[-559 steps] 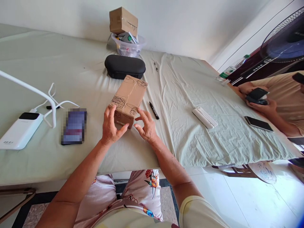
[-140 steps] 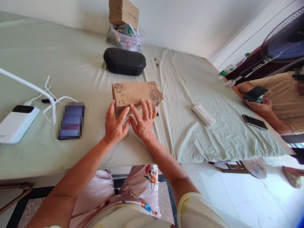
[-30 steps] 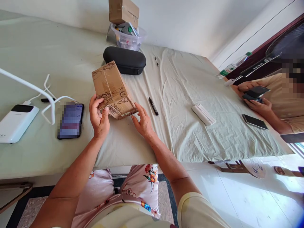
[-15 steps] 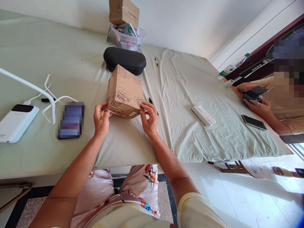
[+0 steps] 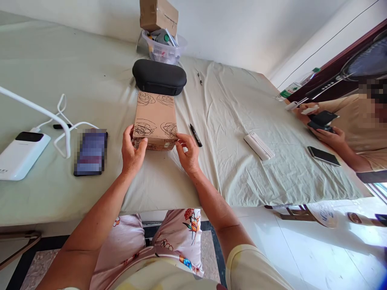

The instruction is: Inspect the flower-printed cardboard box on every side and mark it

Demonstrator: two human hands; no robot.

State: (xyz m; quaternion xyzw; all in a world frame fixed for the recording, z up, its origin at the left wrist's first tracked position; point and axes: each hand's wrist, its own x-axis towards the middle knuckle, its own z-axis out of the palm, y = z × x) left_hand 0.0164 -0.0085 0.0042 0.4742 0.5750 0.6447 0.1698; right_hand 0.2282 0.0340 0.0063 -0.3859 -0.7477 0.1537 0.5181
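on a pale green sheet [image 5: 242,173], a doodled cardboard box [image 5: 155,121] is getting a two-handed hold

the box is sitting squarely in front of the wearer, just nearer than a black zip case [image 5: 159,77], and whether it is resting on the sheet or raised slightly off it is hard to tell. it is showing plain brown cardboard, with a long rectangular face turned up and scribbled black-ink spirals marking all four corners of that face. a narrower end is facing the wearer, carrying more scribbles and a small printed strip. the left hand [image 5: 131,151] is cupping the box's near left corner, its fingers curling round the side and its thumb pressing on the near end. the right hand [image 5: 188,153] is bracing the near right corner, its fingers bent and their tips pressing against the cardboard. the two hands are spread apart with the box between them. a black marker [image 5: 196,135] is lying just beyond the right hand, and a phone with a blurred screen [image 5: 90,152] is lying beyond the left. further left, a white power bank [image 5: 26,155] is lying with a white cable [image 5: 62,108] looping nearby. behind the black case, a clear plastic tub [image 5: 163,50] is holding assorted bits, with a second cardboard box [image 5: 159,14] perched on it. to the right, a co-worker [image 5: 347,117] is holding a dark phone [image 5: 322,121].
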